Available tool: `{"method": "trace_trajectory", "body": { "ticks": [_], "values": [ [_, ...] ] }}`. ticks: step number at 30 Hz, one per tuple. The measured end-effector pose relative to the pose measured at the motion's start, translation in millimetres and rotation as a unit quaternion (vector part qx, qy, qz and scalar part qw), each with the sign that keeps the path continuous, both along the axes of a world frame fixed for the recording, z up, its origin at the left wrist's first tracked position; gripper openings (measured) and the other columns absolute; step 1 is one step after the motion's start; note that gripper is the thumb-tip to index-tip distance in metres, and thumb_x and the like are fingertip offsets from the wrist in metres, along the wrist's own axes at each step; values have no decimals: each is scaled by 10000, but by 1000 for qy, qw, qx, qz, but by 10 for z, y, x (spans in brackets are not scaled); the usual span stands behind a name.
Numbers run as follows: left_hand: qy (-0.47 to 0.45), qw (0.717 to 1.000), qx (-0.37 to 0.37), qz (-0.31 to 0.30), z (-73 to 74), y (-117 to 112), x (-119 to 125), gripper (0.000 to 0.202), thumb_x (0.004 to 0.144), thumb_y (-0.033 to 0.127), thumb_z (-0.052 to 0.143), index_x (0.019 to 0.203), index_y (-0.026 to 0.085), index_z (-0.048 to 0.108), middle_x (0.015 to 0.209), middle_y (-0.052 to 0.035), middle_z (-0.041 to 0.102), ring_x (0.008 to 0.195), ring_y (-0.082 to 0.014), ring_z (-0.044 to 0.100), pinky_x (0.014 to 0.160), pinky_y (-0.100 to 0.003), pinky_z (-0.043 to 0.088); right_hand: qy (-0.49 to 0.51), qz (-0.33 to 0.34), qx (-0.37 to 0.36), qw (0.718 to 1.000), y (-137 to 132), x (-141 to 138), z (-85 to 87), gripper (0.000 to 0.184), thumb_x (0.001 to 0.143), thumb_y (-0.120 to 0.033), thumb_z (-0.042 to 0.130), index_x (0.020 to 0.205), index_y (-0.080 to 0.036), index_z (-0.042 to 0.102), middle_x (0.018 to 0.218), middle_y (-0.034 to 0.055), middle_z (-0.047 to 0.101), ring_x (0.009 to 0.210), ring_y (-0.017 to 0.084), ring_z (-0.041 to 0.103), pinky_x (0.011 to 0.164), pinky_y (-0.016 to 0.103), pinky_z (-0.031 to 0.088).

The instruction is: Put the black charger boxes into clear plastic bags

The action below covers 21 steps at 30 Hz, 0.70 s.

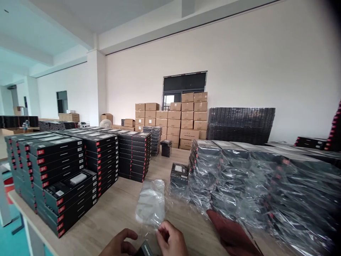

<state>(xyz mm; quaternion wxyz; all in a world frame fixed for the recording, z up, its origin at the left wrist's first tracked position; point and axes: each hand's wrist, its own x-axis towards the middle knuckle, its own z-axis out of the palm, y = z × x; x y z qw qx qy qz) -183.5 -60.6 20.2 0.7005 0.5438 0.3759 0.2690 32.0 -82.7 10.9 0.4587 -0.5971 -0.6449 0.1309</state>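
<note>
At the bottom edge a black box (145, 249) shows only in part, between my two hands. My left hand (119, 243) curls against the box's left side, its lower part cut off by the frame. Thumb and forefinger of my right hand (172, 240) are pinched on thin clear plastic above the box; it looks like the edge of a bag. Just beyond my fingers lies a stack of clear plastic bags (151, 202), flat on the wooden table (112, 220).
Tall stacks of black boxes with red labels (64, 149) stand on the left. Plastic-wrapped boxes (239, 177) fill the right, near a single wrapped pile (179, 177). Dark red cloth (229, 231) lies at lower right. Brown cartons (174, 122) and black trays (241, 124) are stacked behind.
</note>
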Motion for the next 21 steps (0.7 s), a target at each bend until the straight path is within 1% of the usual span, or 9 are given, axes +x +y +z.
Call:
{"method": "trace_trajectory", "body": {
  "ticks": [3, 6, 8, 10, 11, 13, 16, 19, 21],
  "values": [
    [65, 997, 34, 15, 0, 6, 106, 446, 561, 155, 714, 952, 208, 504, 672, 39, 676, 643, -148, 615, 613, -248, 370, 2, 0, 3, 1000, -15, 13, -4, 186, 780, -271, 541, 603, -215, 548, 547, -27, 590, 533, 144, 551, 519, 215, 386],
    [91, 993, 72, 34, -15, 12, 119, 475, 573, 167, 720, 973, 209, 468, 731, 18, 679, 644, -147, 609, 615, -250, 386, -16, 5, 16, 1000, -29, 18, 8, 139, 770, -219, 541, 632, -219, 549, 548, -35, 576, 518, 138, 544, 516, 211, 387],
    [85, 989, 114, 48, -17, 19, 85, 508, 565, 192, 740, 989, 210, 462, 816, -6, 669, 698, -158, 613, 632, -255, 409, -41, 15, 25, 999, -43, 20, 30, 113, 765, -177, 524, 665, -220, 554, 568, -35, 574, 525, 134, 547, 530, 207, 394],
    [65, 986, 142, 53, -13, 29, 41, 535, 546, 219, 757, 999, 214, 472, 897, -25, 648, 809, -186, 617, 652, -257, 423, -66, 16, 33, 997, -58, 24, 62, 116, 771, -161, 511, 684, -220, 559, 594, -29, 580, 539, 133, 554, 546, 206, 399],
    [55, 987, 142, 49, -12, 35, 23, 546, 535, 222, 760, 1003, 217, 479, 930, -31, 640, 867, -200, 611, 661, -258, 423, -76, 15, 35, 996, -65, 25, 79, 117, 772, -156, 510, 688, -219, 561, 601, -27, 582, 542, 132, 555, 549, 206, 398],
    [40, 992, 116, 38, -15, 48, 3, 559, 516, 216, 758, 1005, 226, 489, 978, -31, 631, 933, -215, 599, 675, -261, 417, -85, 17, 41, 995, -75, 26, 106, 120, 770, -147, 513, 690, -219, 566, 606, -26, 584, 546, 130, 556, 550, 203, 395],
    [16, 994, 99, 39, -40, 67, 15, 572, 505, 246, 778, 998, 236, 488, 1042, -39, 624, 976, -224, 588, 683, -267, 410, -85, 28, 52, 995, -83, 23, 123, 130, 748, -121, 520, 678, -219, 569, 606, -29, 585, 544, 125, 556, 542, 194, 393],
    [2, 989, 133, 58, -72, 78, 36, 565, 533, 342, 790, 997, 229, 488, 1026, -64, 645, 974, -242, 592, 655, -268, 413, -102, 35, 54, 993, -92, 24, 124, 133, 755, -119, 519, 695, -220, 581, 623, -27, 596, 547, 122, 561, 542, 192, 397],
    [14, 984, 165, 71, -82, 80, 39, 535, 570, 373, 780, 1005, 222, 508, 1015, -78, 667, 962, -248, 600, 639, -263, 420, -128, 39, 51, 990, -99, 25, 129, 136, 777, -129, 514, 722, -224, 596, 658, -20, 612, 561, 121, 572, 548, 192, 403]
  ]
}}
